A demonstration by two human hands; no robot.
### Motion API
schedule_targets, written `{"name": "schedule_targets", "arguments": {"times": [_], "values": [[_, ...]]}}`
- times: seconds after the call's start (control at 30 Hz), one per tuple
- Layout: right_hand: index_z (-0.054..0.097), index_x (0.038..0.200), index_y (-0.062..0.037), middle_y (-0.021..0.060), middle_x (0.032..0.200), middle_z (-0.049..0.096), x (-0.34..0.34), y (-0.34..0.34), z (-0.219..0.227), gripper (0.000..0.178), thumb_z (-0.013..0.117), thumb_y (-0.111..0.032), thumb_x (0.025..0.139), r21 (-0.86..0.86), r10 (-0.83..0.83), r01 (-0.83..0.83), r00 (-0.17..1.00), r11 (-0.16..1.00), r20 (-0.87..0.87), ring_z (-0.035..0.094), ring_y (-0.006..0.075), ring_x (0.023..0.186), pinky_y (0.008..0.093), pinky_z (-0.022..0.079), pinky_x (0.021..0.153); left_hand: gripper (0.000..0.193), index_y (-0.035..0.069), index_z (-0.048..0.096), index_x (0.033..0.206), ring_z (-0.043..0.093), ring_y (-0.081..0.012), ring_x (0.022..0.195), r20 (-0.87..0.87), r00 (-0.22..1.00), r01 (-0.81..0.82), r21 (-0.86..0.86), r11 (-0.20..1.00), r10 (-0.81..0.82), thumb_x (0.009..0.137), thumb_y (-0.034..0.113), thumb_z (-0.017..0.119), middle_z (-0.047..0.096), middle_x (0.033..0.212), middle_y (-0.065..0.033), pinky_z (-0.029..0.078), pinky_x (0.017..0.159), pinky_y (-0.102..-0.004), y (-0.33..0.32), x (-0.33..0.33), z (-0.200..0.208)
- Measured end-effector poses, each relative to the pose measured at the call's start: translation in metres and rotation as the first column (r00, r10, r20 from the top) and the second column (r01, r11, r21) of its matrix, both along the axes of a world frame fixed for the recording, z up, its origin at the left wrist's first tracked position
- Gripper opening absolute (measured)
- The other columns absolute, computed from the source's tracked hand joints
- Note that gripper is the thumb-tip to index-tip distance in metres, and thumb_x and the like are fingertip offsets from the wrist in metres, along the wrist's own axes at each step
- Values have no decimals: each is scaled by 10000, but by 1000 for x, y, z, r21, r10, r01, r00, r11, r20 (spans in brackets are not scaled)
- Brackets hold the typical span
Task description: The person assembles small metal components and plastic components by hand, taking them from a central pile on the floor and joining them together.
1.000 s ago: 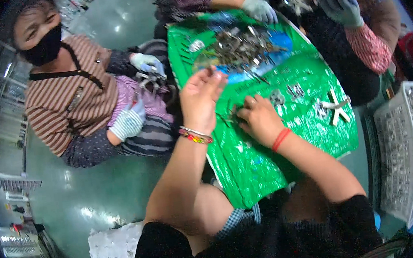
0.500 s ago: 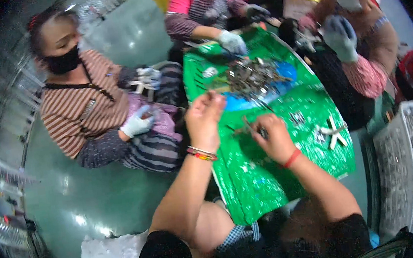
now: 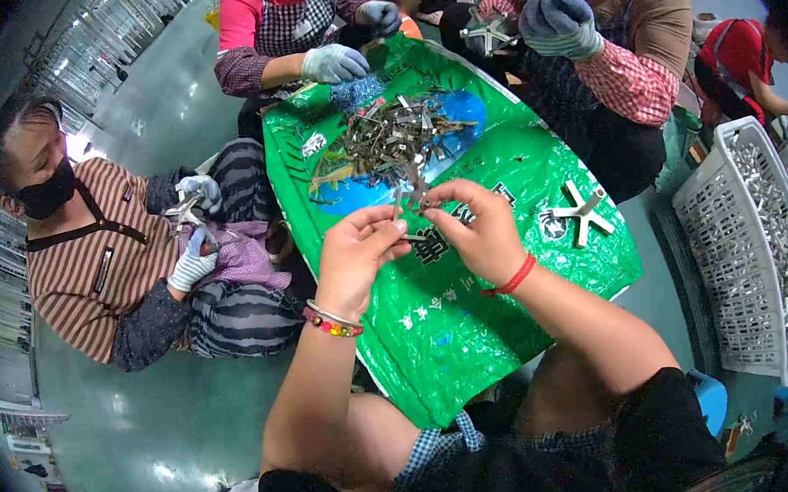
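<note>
Head view: a slim, pale metal strip (image 3: 398, 204) is pinched more or less upright by the left hand (image 3: 354, 255), fingers clamped on it, and a short light piece (image 3: 414, 236) is seen poking out sideways just below. A darker metal bit (image 3: 419, 194) is gripped by the right hand (image 3: 488, 237), fingers closed on it, though its exact shape gets lost in the clutter. Strip and bit are held just beside each other; whether they touch can't be told. It's all held over the green sheet (image 3: 424, 357), with the metal pile (image 3: 384, 143) just past the fingertips. Bare sheet can be seen nearside; the star-shaped bracket (image 3: 582, 212) is parked near the right edge, the white basket (image 3: 734, 280) well beyond it.
</note>
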State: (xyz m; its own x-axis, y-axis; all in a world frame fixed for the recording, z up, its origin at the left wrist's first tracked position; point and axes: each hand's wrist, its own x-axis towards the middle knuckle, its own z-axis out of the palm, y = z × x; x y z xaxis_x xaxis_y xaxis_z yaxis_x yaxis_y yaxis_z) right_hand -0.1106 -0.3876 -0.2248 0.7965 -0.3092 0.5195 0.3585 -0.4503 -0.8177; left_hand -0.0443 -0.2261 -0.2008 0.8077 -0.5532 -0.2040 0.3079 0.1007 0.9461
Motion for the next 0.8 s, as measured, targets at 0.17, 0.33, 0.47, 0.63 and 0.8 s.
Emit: {"name": "schedule_targets", "arguments": {"times": [0.17,0.33,0.47,0.63,0.8], "values": [[583,975,12,45,834,617,2,0,-7,194,589,-19,784,280,149,-112,982,953,-114,572,98,788,231,463,714,195,-17,549,998,582,-120,777,59,998,-20,-13,1000,20,820,53,584,596,881,-61,500,704,-244,-6,2,-8],[575,1005,17,41,851,619,2,1,-3,203,565,-17,804,298,211,-164,968,941,-134,571,87,785,224,463,711,225,-42,541,984,596,-120,719,92,994,-49,-36,998,52,794,46,623,603,885,-77,489,644,-222,-10,-5,-8],[572,1015,21,49,868,621,1,4,-1,208,558,-6,810,302,215,-170,969,938,-121,579,94,801,227,469,721,217,-42,542,978,597,-123,728,134,989,-57,-33,998,61,793,41,621,605,880,-81,497,644,-227,-13,-2,-12],[565,1015,37,69,920,613,4,3,-5,197,544,4,822,469,318,-245,945,849,-82,587,119,835,242,475,765,186,-27,541,966,593,-115,737,196,977,-82,-5,997,81,800,25,605,611,879,-77,505,654,-223,-9,-3,-13],[615,940,3,64,862,634,-1,6,-3,160,582,-2,784,277,180,-146,978,950,-103,586,131,839,263,466,760,203,-35,535,973,591,-120,732,149,984,-90,-80,993,102,799,35,612,604,883,-83,504,653,-227,-10,-8,-11]]}}
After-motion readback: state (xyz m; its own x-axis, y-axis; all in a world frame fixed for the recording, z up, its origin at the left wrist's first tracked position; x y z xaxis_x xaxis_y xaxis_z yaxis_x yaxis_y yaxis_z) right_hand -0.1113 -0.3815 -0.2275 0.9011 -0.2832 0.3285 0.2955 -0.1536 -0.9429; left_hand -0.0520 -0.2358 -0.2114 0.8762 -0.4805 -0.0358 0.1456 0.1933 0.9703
